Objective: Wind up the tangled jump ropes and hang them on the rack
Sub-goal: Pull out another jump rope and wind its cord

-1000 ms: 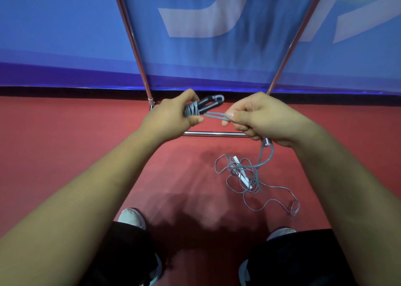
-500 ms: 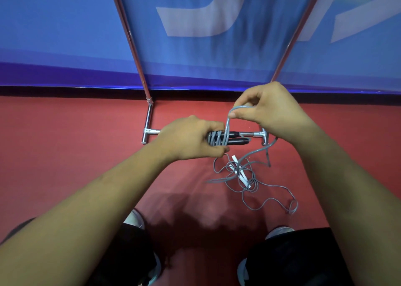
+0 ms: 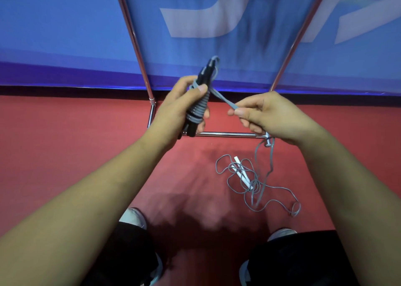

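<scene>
My left hand [image 3: 178, 103] grips the two black handles [image 3: 200, 94] of a jump rope, held tilted with their tips toward the wall. Several turns of grey cord [image 3: 198, 110] are wound round them. My right hand [image 3: 267, 116] pinches the doubled grey cord [image 3: 223, 100] a little to the right of the handles, pulled taut. The loose end hangs from under my right hand to the floor. A second jump rope [image 3: 251, 181], grey cord with white handles, lies tangled on the red floor below my right hand.
The chrome rack's base bar [image 3: 227, 134] lies on the floor under my hands, with two slanted posts [image 3: 134, 40] rising in front of a blue banner [image 3: 65, 36]. My shoes [image 3: 133, 217] and dark trousers show at the bottom.
My left hand has lifted and turned the handles from level to tilted upward. My right hand has dropped from above the handles to their right, pulling the cord across.
</scene>
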Demonstrator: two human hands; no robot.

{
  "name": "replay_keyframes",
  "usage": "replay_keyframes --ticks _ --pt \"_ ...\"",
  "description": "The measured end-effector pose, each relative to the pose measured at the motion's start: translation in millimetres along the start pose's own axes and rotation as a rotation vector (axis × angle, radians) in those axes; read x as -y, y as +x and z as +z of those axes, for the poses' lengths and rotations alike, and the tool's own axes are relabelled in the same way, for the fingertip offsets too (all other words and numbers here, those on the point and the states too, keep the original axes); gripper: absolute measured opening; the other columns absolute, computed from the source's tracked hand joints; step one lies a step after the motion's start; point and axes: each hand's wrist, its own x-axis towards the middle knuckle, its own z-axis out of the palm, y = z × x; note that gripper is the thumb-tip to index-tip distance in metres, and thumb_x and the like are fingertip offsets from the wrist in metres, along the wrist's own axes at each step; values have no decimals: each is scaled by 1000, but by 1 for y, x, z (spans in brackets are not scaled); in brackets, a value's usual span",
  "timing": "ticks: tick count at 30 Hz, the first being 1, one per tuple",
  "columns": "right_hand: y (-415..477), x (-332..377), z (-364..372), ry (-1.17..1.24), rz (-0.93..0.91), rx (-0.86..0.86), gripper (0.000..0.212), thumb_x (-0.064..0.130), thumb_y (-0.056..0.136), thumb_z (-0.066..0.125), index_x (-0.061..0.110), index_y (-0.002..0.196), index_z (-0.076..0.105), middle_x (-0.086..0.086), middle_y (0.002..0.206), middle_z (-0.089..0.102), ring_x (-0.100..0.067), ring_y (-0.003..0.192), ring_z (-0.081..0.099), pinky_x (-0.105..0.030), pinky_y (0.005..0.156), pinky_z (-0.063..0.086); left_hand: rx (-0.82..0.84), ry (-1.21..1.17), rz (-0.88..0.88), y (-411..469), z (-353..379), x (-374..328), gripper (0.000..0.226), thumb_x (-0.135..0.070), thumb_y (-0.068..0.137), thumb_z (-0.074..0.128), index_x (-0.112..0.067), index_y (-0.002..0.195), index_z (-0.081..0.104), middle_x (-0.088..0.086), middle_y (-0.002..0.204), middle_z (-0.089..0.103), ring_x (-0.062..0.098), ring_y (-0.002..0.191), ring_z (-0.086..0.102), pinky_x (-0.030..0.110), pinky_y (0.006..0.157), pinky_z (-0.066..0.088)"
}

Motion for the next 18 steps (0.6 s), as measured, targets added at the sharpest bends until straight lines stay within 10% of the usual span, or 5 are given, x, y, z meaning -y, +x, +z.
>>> replay_keyframes --ticks 3,11,18 --pt "-1 1 0 9 33 16 12 14 97 62 11 101 73 4 60 56 -11 47 37 -22 45 31 -69 -4 -24 2 -6 -4 35 -30 98 59 -32 133 57 17 71 58 24 48 52 26 48 41" --pt "-5 6 1 30 168 -16 7 10 84 77 8 89 72 -5 66 70 -8 46 50 -17 44 41 -251 262 -48 9 -17 -4 28 -25 91 72 -19 117 64 3 71 67 26 63 62 42 62 51" --pt "-13 33 16 -90 27 44 6 10 85 76 5 85 74 -7 61 65 -2 38 40 -10 36 29 -108 1292 -25 5 -20 11 36 -49 86 68 -39 118 54 -6 99 69 26 81 61 34 68 46"
